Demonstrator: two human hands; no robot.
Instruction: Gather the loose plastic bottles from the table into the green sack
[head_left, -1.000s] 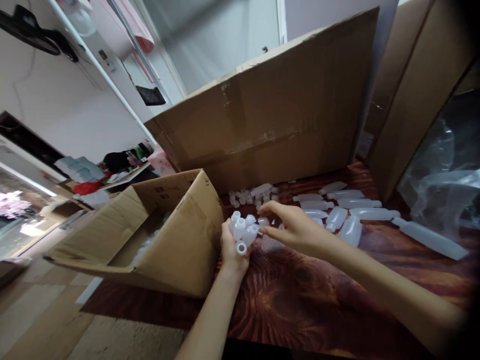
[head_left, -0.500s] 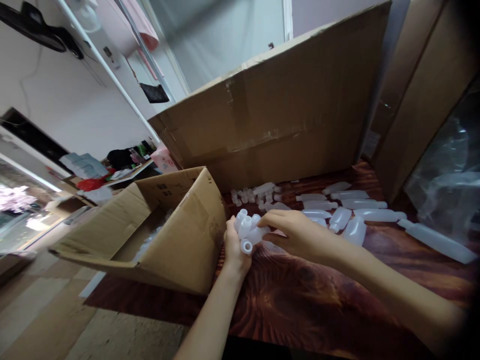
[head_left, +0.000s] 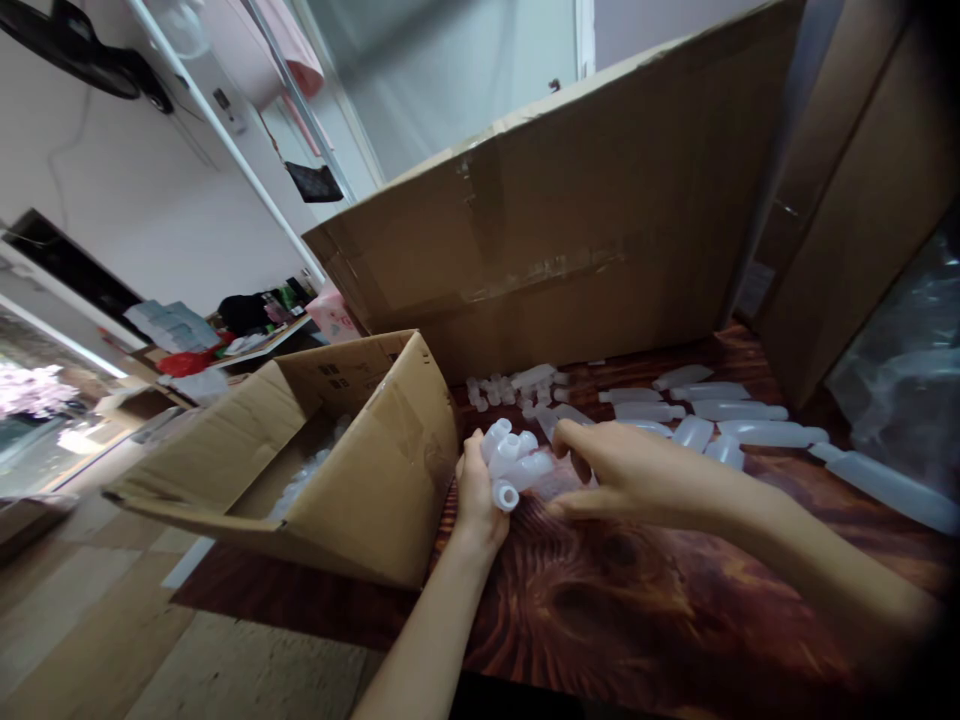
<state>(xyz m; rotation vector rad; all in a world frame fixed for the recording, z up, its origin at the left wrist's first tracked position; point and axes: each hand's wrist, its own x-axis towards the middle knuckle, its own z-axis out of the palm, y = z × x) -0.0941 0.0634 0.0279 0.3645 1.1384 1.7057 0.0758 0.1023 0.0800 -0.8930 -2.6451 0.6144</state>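
Several translucent white plastic bottles are bunched in my left hand, their open necks pointing up and towards me. My left fingers wrap round them beside the open carton. To the right of the bunch, my right hand hovers over the table with thumb and fingers apart and nothing visible between them. Beneath and behind it, more loose bottles lie on their sides. Part of that group is hidden by my right hand and forearm.
An open cardboard box stands left, with translucent pieces inside. Small translucent pieces cluster behind my hands. A tall cardboard panel closes off the back of the wood-grain table. Clear plastic wrapping lies at the right.
My right hand has drawn away from the bunch to the right, and its fingers have spread. My left hand still holds the bottles. The view has shifted slightly.
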